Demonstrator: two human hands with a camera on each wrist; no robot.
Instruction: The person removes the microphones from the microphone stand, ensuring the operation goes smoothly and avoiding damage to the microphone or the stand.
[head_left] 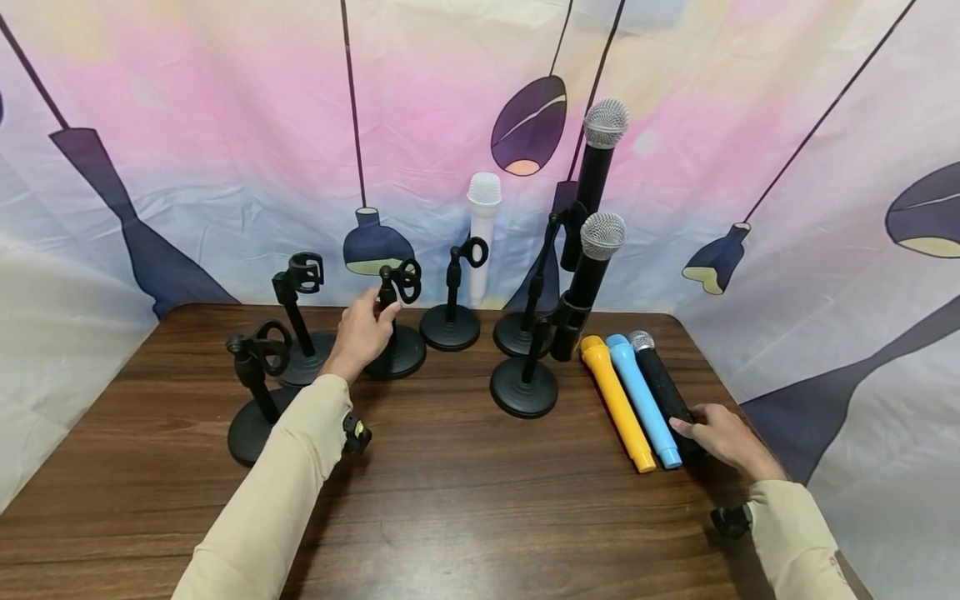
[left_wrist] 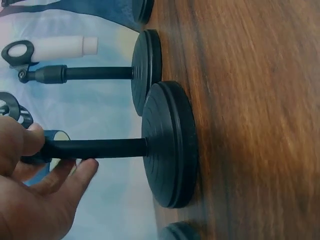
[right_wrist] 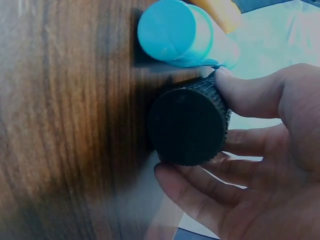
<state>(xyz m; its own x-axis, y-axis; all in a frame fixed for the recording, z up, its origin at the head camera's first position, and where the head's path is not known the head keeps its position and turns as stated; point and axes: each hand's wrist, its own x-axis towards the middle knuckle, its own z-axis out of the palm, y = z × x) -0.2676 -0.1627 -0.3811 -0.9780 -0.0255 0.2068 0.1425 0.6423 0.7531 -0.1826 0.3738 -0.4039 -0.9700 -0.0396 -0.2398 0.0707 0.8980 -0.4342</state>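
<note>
My left hand (head_left: 363, 333) grips the upper pole of a black desktop microphone stand (left_wrist: 170, 145), thumb and fingers around it just below its ring-shaped clip. The stand's round base is at the tabletop. At the right, my right hand (head_left: 723, 437) holds the lower end of a black microphone (head_left: 660, 375) with a silver mesh head, lying on the table. In the right wrist view the thumb is on one side of its round end (right_wrist: 187, 127) and the fingers are on the other. Beside it lie a light blue microphone (head_left: 643, 400) and a yellow microphone (head_left: 618, 404).
Two stands with bare clips, one nearer (head_left: 251, 425) and one farther (head_left: 303, 358), stand at the left. A white microphone (head_left: 483, 217) is upright at another stand (head_left: 450, 327). Two more stands hold black microphones (head_left: 588, 279) tilted upward. A patterned cloth (head_left: 225, 167) hangs behind the table (head_left: 450, 500).
</note>
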